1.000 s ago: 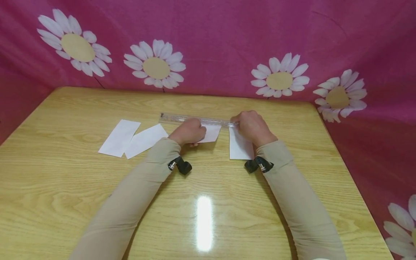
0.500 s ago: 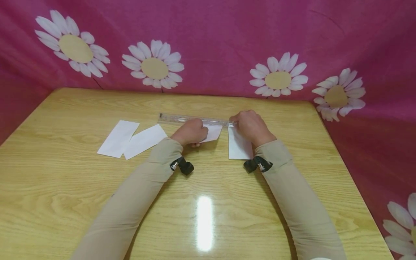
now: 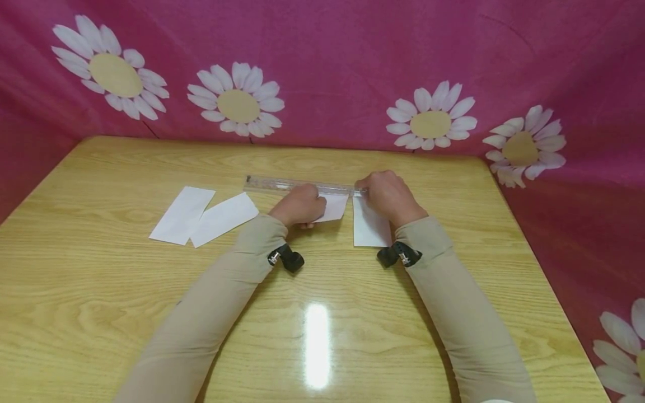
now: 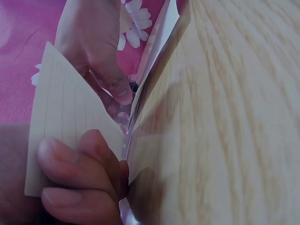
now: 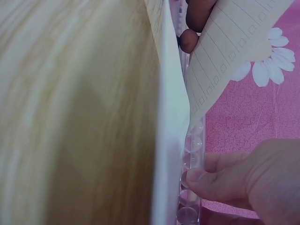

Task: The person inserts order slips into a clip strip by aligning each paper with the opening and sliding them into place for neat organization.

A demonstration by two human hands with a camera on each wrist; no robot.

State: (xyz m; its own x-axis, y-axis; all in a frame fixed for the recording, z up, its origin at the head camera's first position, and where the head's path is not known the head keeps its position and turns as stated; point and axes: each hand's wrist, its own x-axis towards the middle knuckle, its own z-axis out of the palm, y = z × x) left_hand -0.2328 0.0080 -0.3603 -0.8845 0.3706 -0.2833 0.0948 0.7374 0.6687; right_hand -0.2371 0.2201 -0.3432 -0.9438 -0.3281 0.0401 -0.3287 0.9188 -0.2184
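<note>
A clear plastic ruler [image 3: 267, 183] lies crosswise on the table. My left hand [image 3: 300, 203] pinches a lifted piece of white paper [image 3: 335, 207] at the ruler's near side; its printed lines show in the left wrist view, where curled fingers [image 4: 75, 168] lie over it. To the right, my right hand [image 3: 390, 196] grips the ruler's right end, thumb on its edge in the right wrist view. Beneath that hand lies another stretch of white paper [image 3: 370, 228], its near part flat. Whether the two paper parts are still joined at the ruler, I cannot tell.
Two white paper pieces, one farther left [image 3: 182, 215] and one slanted [image 3: 225, 219], lie touching on the wooden table [image 3: 126, 313]. A pink cloth [image 3: 332, 67] with daisies hangs behind the table's far edge and along its right side.
My left hand has shifted slightly right with the lifted paper, narrowing the gap to the paper under my right hand. The right hand and ruler have barely moved.
</note>
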